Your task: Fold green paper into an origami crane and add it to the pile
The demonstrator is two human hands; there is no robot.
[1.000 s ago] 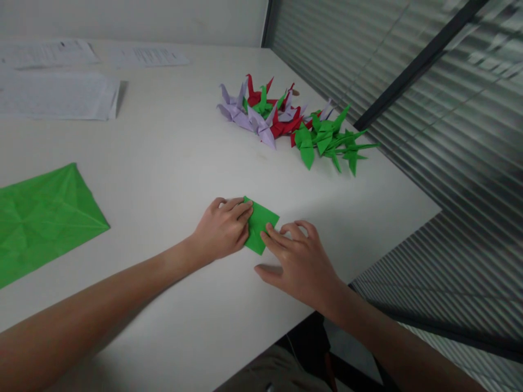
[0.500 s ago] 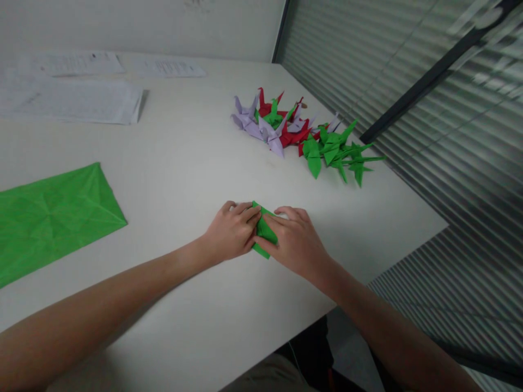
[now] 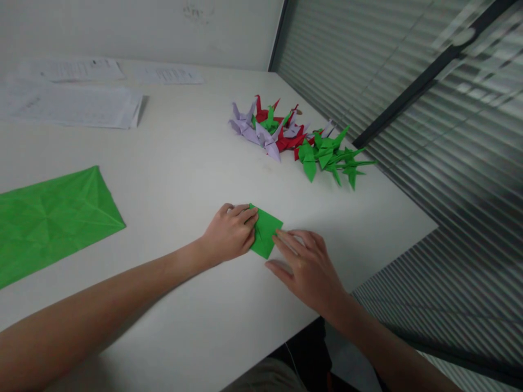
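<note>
A small folded square of green origami paper [image 3: 267,231] lies on the white table in front of me. My left hand [image 3: 235,231] holds its left side, with the fingers bent over that edge and pressing it to the table. My right hand [image 3: 306,267] is at the paper's right corner. Its fingertips touch or nearly touch that edge, while the thumb is spread away below. Farther left is a larger creased green sheet [image 3: 53,220], partly cut off by the frame.
Folded paper cranes in purple [image 3: 267,140], red [image 3: 289,142] and green [image 3: 327,155] are heaped at the back right. Printed papers [image 3: 77,106] lie at the back left. Window blinds [image 3: 408,109] run along the table's right edge [image 3: 402,190].
My right hand has drawn off the small paper to the right and opened, so more of the square shows. The left hand stays on its left side. The view has shifted slightly.
</note>
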